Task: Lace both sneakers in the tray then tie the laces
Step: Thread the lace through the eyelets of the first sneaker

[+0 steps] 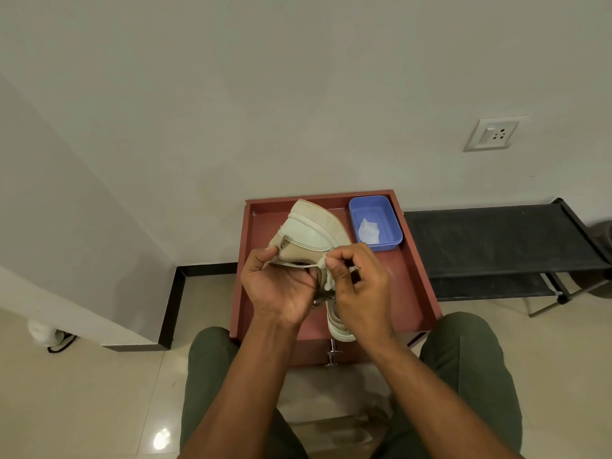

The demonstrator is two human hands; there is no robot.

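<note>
A white and beige sneaker [308, 235] is lifted above the red-brown tray [410, 276], its sole turned up and away. My left hand [281, 286] grips it from below, thumb on its upper edge. My right hand [357, 279] pinches a white lace [311, 266] that runs across the sneaker's eyelet area. The second white sneaker [337, 326] lies in the tray under my hands, mostly hidden.
A blue plastic box [376, 223] with a white folded piece inside sits in the tray's far right corner. A black low rack [496, 240] stands to the right against the wall. My knees flank the tray's near edge.
</note>
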